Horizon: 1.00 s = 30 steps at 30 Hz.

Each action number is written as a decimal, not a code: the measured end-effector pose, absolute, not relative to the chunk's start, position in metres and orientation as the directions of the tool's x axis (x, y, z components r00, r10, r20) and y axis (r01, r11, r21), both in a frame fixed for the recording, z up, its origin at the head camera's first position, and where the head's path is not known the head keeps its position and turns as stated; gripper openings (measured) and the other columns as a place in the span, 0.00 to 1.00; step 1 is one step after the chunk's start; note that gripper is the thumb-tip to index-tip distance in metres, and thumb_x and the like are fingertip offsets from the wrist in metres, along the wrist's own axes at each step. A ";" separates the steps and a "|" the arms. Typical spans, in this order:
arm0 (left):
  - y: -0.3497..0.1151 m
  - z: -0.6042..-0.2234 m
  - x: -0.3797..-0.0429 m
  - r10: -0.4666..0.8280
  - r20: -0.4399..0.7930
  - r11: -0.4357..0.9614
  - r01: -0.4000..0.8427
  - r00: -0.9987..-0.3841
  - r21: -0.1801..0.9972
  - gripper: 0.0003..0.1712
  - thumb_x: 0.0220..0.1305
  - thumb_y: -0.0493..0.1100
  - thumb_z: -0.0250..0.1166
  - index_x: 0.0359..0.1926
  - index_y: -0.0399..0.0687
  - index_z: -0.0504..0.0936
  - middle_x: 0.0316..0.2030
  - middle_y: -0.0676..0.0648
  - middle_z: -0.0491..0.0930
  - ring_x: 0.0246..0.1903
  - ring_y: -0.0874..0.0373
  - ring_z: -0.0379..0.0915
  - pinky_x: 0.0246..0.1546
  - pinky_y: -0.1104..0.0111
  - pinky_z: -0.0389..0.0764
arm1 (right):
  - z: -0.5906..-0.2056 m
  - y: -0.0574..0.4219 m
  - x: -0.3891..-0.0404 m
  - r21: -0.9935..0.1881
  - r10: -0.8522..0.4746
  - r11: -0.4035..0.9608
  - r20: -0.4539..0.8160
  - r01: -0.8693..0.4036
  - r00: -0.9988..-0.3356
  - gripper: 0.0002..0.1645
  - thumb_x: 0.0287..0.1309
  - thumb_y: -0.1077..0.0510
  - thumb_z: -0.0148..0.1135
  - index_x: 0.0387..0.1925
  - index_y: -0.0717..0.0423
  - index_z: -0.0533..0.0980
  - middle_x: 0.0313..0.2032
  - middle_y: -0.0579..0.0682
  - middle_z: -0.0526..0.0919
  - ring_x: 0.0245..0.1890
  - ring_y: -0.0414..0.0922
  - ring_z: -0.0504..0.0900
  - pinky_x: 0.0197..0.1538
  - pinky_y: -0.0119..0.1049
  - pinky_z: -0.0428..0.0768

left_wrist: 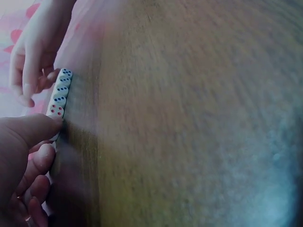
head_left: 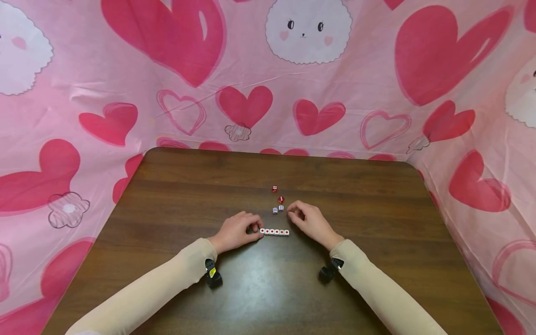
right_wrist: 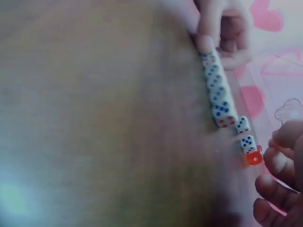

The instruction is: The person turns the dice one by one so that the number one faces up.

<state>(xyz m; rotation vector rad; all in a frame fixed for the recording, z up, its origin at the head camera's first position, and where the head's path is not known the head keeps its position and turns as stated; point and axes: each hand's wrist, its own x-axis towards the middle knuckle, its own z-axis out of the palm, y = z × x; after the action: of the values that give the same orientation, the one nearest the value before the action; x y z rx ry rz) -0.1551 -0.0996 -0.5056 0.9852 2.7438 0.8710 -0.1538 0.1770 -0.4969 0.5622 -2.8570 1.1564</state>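
Observation:
A straight row of several white dice (head_left: 274, 232), red single pips up, lies on the table. At its left end my left hand (head_left: 237, 231) pinches the end die (head_left: 262, 231) between thumb and a finger; in the left wrist view the thumb (left_wrist: 35, 130) covers part of that die. Beyond the row lie two loose white dice (head_left: 275, 211) and two clear red dice (head_left: 281, 199), one farther back. My right hand (head_left: 311, 224) hovers or rests just right of these loose dice, its fingers loosely bent, with nothing visible in them. One red die (right_wrist: 255, 158) appears close to its fingertips.
The brown wooden table (head_left: 176, 195) spreads out around both hands. Pink heart-patterned cloth (head_left: 284, 83) hangs behind it and along both sides. Each wrist carries a strapped black camera (head_left: 214, 279); beige sleeves cover the forearms.

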 end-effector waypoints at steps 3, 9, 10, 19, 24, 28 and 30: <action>-0.100 -0.503 -0.155 0.613 0.073 0.630 0.543 -0.787 0.555 0.09 0.63 0.51 0.76 0.39 0.61 0.83 0.31 0.63 0.76 0.35 0.64 0.69 0.31 0.67 0.70 | -0.496 0.176 -0.164 -0.672 -0.336 0.677 0.083 -0.302 -0.938 0.08 0.69 0.57 0.67 0.48 0.51 0.81 0.29 0.41 0.77 0.29 0.40 0.74 0.36 0.36 0.74; -0.101 -0.504 -0.156 0.611 0.057 0.640 0.535 -0.790 0.552 0.09 0.63 0.51 0.76 0.39 0.62 0.83 0.31 0.64 0.76 0.35 0.64 0.69 0.31 0.67 0.70 | -0.495 0.169 -0.175 -0.636 -0.334 0.723 0.020 -0.270 -0.942 0.11 0.69 0.53 0.67 0.49 0.49 0.80 0.27 0.41 0.78 0.26 0.39 0.74 0.34 0.37 0.72; -0.101 -0.505 -0.156 0.611 0.058 0.640 0.536 -0.790 0.551 0.09 0.63 0.51 0.76 0.39 0.62 0.83 0.31 0.64 0.76 0.35 0.64 0.69 0.31 0.67 0.70 | -0.495 0.168 -0.176 -0.624 -0.329 0.733 0.023 -0.271 -0.944 0.11 0.69 0.52 0.67 0.49 0.49 0.80 0.27 0.41 0.78 0.25 0.39 0.74 0.33 0.37 0.72; -0.099 -0.506 -0.156 0.610 0.063 0.639 0.538 -0.790 0.549 0.09 0.62 0.51 0.76 0.39 0.62 0.83 0.30 0.64 0.76 0.35 0.64 0.69 0.31 0.67 0.70 | -0.497 0.162 -0.180 -0.565 -0.294 0.787 0.008 -0.247 -0.956 0.11 0.69 0.47 0.68 0.48 0.45 0.82 0.25 0.40 0.78 0.24 0.38 0.74 0.30 0.37 0.70; -0.099 -0.507 -0.155 0.611 0.074 0.635 0.544 -0.788 0.549 0.09 0.62 0.50 0.76 0.39 0.62 0.83 0.30 0.64 0.76 0.35 0.65 0.69 0.30 0.68 0.70 | -0.498 0.163 -0.179 -0.579 -0.308 0.775 0.001 -0.252 -0.951 0.10 0.67 0.49 0.70 0.46 0.46 0.81 0.26 0.40 0.78 0.25 0.38 0.74 0.31 0.38 0.71; -0.100 -0.506 -0.154 0.609 0.075 0.635 0.543 -0.789 0.549 0.09 0.62 0.50 0.76 0.39 0.62 0.83 0.30 0.64 0.76 0.34 0.65 0.69 0.30 0.67 0.69 | -0.498 0.166 -0.177 -0.594 -0.306 0.768 -0.013 -0.239 -0.952 0.12 0.65 0.52 0.72 0.45 0.48 0.78 0.27 0.40 0.78 0.25 0.39 0.74 0.33 0.38 0.71; -0.099 -0.506 -0.154 0.607 0.069 0.639 0.538 -0.792 0.550 0.09 0.63 0.51 0.76 0.39 0.62 0.83 0.30 0.64 0.75 0.35 0.65 0.68 0.30 0.67 0.69 | -0.498 0.167 -0.177 -0.597 -0.307 0.767 -0.018 -0.236 -0.952 0.14 0.64 0.52 0.73 0.46 0.48 0.77 0.27 0.40 0.78 0.25 0.39 0.74 0.33 0.38 0.71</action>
<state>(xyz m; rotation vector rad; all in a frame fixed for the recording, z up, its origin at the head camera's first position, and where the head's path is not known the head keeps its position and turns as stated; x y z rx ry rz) -0.1545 -0.0994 -0.5056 0.9582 2.7328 0.8563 -0.1767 0.1666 -0.4979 0.4717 -3.0600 1.0081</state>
